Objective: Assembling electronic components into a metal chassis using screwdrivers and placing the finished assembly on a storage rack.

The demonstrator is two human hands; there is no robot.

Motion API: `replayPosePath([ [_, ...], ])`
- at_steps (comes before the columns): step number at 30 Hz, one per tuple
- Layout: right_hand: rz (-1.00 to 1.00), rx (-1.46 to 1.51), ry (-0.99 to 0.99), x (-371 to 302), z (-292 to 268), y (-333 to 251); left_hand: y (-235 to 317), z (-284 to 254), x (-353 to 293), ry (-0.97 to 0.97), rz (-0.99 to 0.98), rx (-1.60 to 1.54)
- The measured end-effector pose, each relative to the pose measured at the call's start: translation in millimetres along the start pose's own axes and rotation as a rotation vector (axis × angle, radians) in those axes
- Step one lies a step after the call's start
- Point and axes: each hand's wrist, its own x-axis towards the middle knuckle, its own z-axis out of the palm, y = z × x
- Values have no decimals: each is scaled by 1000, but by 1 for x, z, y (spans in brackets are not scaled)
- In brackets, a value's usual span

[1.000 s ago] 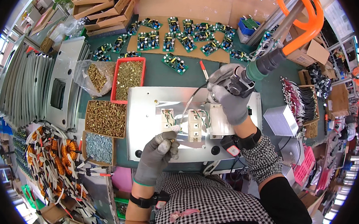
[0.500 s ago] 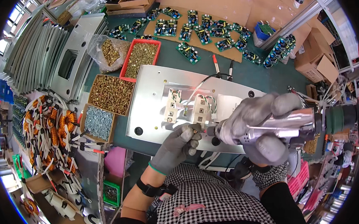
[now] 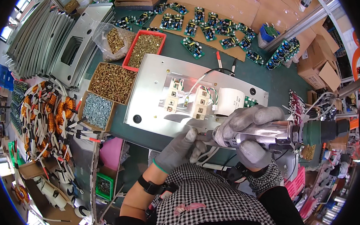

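In my gloved right hand (image 3: 250,130) is a silver power screwdriver (image 3: 274,134) with a green and black rear end, lying sideways with its tip to the left. My gloved left hand (image 3: 176,151) is closed at that tip, thumb and fingers pinched together; whatever small piece they hold is hidden. Both hands are over the front edge of a silver metal panel (image 3: 148,104). Mounted on the panel are two cream terminal blocks (image 3: 172,98) (image 3: 201,103) with wires, a white cylinder (image 3: 230,99) and a small green board (image 3: 251,101).
Left of the panel are boxes of brass screws (image 3: 113,83) and silver nuts (image 3: 96,111), and a red tray (image 3: 163,42) of brass parts. Orange wound coils (image 3: 66,110) and stacked metal panels (image 3: 41,44) lie farther left. Circuit boards (image 3: 192,48) cover cardboard at the back.
The screwdriver and my right hand have moved slightly left and down, baring the white cylinder and green board. My left fingers have closed around the screwdriver's tip. The view has shifted slightly.
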Motion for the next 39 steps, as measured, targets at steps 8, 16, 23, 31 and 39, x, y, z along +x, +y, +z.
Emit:
replayPosePath([
  [8, 121, -517, 204, -21, -2, 25, -17, -28, -13, -28, -73, 351],
  [16, 82, -326, 139, -29, -9, 35, -13, -22, 4, 48, 181, -38],
  [23, 226, -356, 181, -31, -3, 36, -9, -16, 0, 80, 114, -58],
  [31, -56, -192, 483, 30, -42, -49, -33, -24, 17, 109, 166, -188],
  [39, 268, -1117, 392, 61, -198, -7, -38, -25, 18, 90, 265, -187],
])
